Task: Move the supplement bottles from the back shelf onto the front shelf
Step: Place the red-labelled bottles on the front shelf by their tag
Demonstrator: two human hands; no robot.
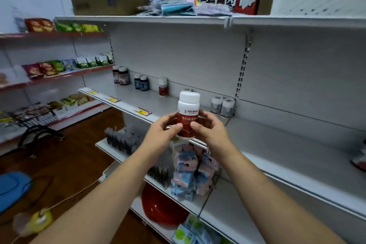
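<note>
Both my hands hold one supplement bottle [188,111] upright in front of the white shelf [178,105]; it has a white cap and a red label. My left hand [164,130] grips its left side and my right hand [208,127] grips its right side, thumbs on the label. Other bottles stand on the shelf near the back panel: two dark ones [121,75], two blue ones [141,83], a red-label one [163,86] and two white ones [221,106]. Another white cap is partly hidden behind the held bottle.
Yellow price tags [142,112] line the shelf's front edge. Below hang pink and blue packets [190,168] and a red bowl [160,208]. Boxes and packets lie on the top shelf [138,19]. Snack shelves [55,69] stand at left. A shopping basket [37,123] sits on the wooden floor.
</note>
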